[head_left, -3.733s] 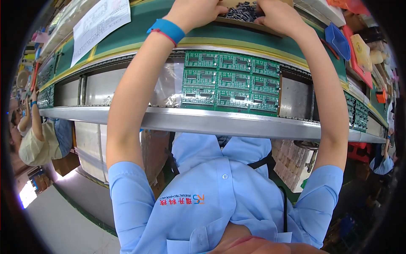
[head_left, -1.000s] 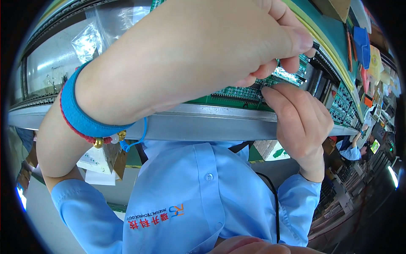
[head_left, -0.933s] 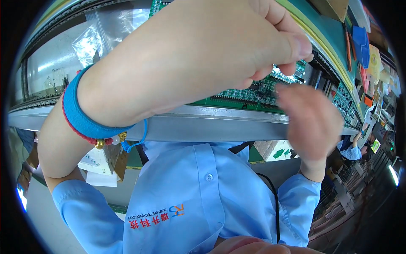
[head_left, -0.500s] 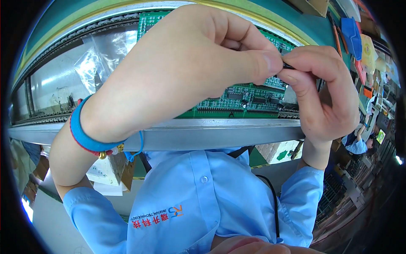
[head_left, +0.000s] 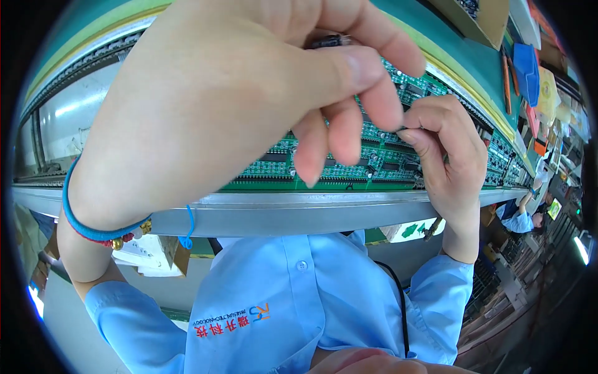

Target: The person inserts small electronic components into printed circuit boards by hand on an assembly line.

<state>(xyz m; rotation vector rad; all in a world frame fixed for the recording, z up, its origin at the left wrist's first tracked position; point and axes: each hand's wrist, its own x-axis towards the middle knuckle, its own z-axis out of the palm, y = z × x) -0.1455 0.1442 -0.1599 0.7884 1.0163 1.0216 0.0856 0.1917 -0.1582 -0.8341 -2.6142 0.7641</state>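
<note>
My left hand (head_left: 249, 87) reaches in large over the green circuit boards (head_left: 280, 168), a blue band round its wrist. Small black cylindrical parts (head_left: 330, 42) show behind its thumb, held in the curled hand; the other fingers hang loosely bent. To the right, my right hand (head_left: 451, 146) is lower, thumb and forefinger pinched over a board. A tiny dark part (head_left: 402, 129) shows at those fingertips, its kind too small to make out. The boards carry rows of black chips and small components. My left hand hides much of them.
The boards lie along a conveyor with a metal front rail (head_left: 311, 209). At the far right are a cardboard box (head_left: 483, 25), a blue bin (head_left: 527, 75) and orange-handled tools (head_left: 506, 84). Another person (head_left: 523, 215) works farther off at the right.
My hands have moved apart; the left rose and its fingers loosened, the right went down to the board. The boards have shifted right, and the clear plastic bags are no longer visible.
</note>
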